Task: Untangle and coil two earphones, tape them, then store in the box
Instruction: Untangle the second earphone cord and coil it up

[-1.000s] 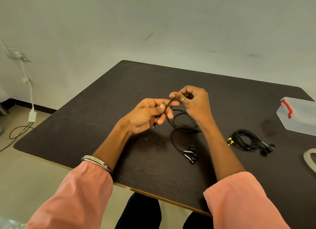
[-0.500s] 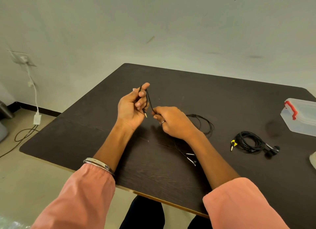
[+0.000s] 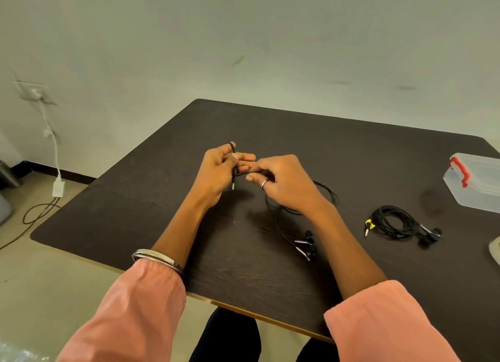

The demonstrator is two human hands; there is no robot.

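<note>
Dark wood-grain table (image 3: 270, 275), seen from above and in front, set against a pale wall (image 3: 243, 37). Two forearms in pink sleeves (image 3: 130, 315) reach over the near edge; the left wrist carries a metal bangle (image 3: 157, 256). A clear plastic box (image 3: 476, 183) with a red latch (image 3: 460, 171) stands at the far right of the table, its lid on. Left hand (image 3: 216, 172), raised above the table centre: fingers curled, the cord of the first earphone (image 3: 293, 226) looped over the index finger and held between thumb and fingers, with the plug (image 3: 233, 184) hanging down below the grip. Right hand (image 3: 284, 183), just beside the left: fingertips drawn together, pinching the same cord close to the left hand; a ring (image 3: 264, 183) shows on one finger. From the right hand the cord falls to the table in loose loops, ending in two earbuds (image 3: 307, 244) lying near the right forearm. The second earphone (image 3: 397, 222), already coiled, lies on the table between the right arm and the box, its yellow-marked plug (image 3: 368, 225) at the left and its buds at the right. A pale curved object (image 3: 495, 249) is cut off by the right edge; it cannot be identified. A wall socket (image 3: 32, 92) with a white cable (image 3: 54, 150) stands at the left.
</note>
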